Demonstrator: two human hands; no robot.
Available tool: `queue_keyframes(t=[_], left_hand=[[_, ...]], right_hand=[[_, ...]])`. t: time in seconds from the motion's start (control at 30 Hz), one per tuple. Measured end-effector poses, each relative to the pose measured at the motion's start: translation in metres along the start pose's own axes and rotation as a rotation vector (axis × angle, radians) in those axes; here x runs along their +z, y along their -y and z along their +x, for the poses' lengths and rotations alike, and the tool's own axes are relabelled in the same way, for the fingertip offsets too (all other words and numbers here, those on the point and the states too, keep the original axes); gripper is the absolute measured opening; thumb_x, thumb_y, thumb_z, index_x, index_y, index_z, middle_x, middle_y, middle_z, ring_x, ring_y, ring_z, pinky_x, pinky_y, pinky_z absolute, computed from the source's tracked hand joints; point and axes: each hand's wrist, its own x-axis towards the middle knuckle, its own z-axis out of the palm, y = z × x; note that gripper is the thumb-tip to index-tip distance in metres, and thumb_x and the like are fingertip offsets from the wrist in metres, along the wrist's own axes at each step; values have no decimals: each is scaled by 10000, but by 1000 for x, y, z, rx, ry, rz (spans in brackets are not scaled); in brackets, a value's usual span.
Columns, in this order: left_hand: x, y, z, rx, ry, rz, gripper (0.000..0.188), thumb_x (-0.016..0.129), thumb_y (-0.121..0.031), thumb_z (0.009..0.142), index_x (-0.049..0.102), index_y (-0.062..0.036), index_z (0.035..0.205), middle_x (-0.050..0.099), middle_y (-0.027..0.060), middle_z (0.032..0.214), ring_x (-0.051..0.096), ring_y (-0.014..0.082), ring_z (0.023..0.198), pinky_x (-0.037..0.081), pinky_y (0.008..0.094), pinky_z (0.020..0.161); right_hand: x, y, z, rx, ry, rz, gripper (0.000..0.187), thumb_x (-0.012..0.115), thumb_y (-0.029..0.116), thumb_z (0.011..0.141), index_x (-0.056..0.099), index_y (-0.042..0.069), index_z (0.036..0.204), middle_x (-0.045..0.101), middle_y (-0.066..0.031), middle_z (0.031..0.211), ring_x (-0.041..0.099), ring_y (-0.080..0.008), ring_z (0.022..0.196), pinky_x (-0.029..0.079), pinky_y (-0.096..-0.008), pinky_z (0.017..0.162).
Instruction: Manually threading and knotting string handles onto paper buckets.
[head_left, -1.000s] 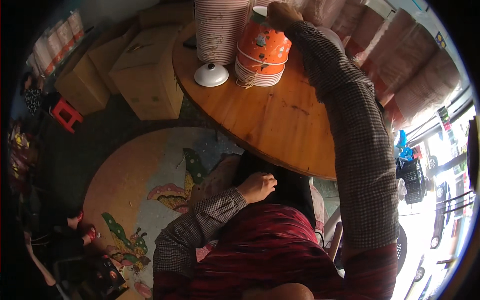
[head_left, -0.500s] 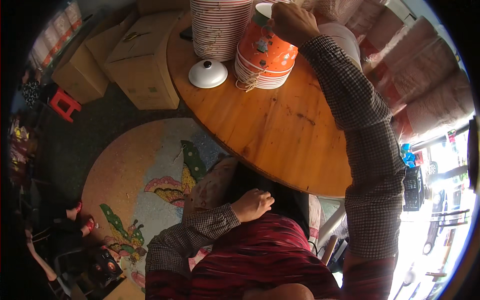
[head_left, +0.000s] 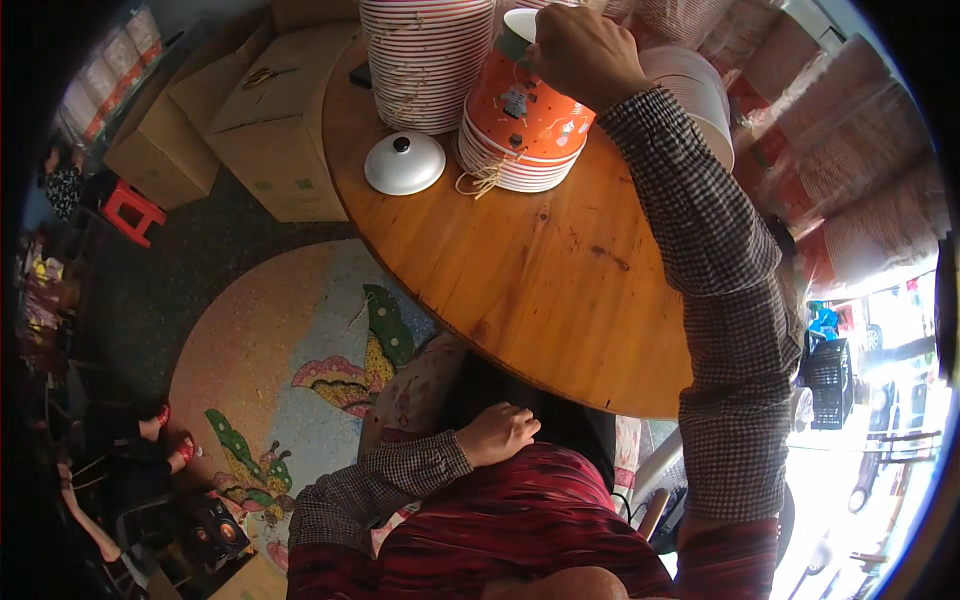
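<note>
My right hand [head_left: 588, 58] is closed at the upper edge of an orange paper bucket [head_left: 522, 110], its fingertips hidden. The bucket is upside down, with a green band and small printed figures, over other nested buckets whose white rims show below. A bow of twine [head_left: 480, 180] hangs at those rims. To its left rises a tall stack of white-rimmed paper buckets [head_left: 425, 70], twine along its side. A silvery domed lid [head_left: 405, 165] with a black knob lies in front of that stack. My left hand [head_left: 497, 434] rests on my lap, fingers curled, nothing visible in it.
The round wooden table [head_left: 560, 290] curves in front of me. Plastic-wrapped bucket stacks [head_left: 850, 190] crowd the right. Cardboard boxes [head_left: 285, 150], one with scissors [head_left: 265, 76] on top, stand left by a red stool [head_left: 133, 210]. Another person's red shoes [head_left: 182, 452] show far left.
The view has shifted slightly, so the table's things appear lower and further left. My right hand stays at the bucket's top, with its wrist slightly turned. My left hand stays on my lap.
</note>
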Motion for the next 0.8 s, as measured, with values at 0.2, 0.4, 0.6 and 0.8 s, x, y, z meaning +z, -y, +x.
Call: queue_keyframes(t=[0.2, 0.4, 0.6, 0.8], left_hand=[[-29, -7, 11, 116, -257, -44, 173, 659, -136, 818, 616, -51, 962, 596, 84, 883, 602, 226, 803, 500, 338, 733], [-114, 15, 25, -181, -942, -537, 285, 566, -36, 901, 533, -7, 1182, 593, 132, 1121, 596, 226, 1018, 492, 337, 853], [-172, 115, 105, -238, -1117, -539, 564, 556, -60, 892, 301, -6, 1392, 397, 141, 1362, 399, 232, 1275, 388, 364, 1017], [-203, 157, 128, -216, -999, -669, 617, 597, -135, 854, 315, 10, 1383, 439, 132, 1311, 475, 199, 1172, 393, 305, 995]], right_hand=[[-2, 3, -14, -90, -7, 25, 225, 638, 240, 790, 588, 28, 846, 631, -169, 838, 621, -372, 809, 480, -492, 694], [-2, -15, -39, -250, -177, 184, 166, 661, 188, 800, 584, 42, 824, 605, -166, 733, 605, -366, 719, 465, -442, 664], [-3, -55, -45, -270, 25, 369, 227, 683, 199, 796, 601, 34, 928, 628, -170, 789, 613, -345, 765, 468, -421, 682], [10, -69, -61, -113, 22, 467, 263, 681, 233, 809, 581, 32, 945, 642, -183, 850, 624, -353, 824, 486, -422, 721]])
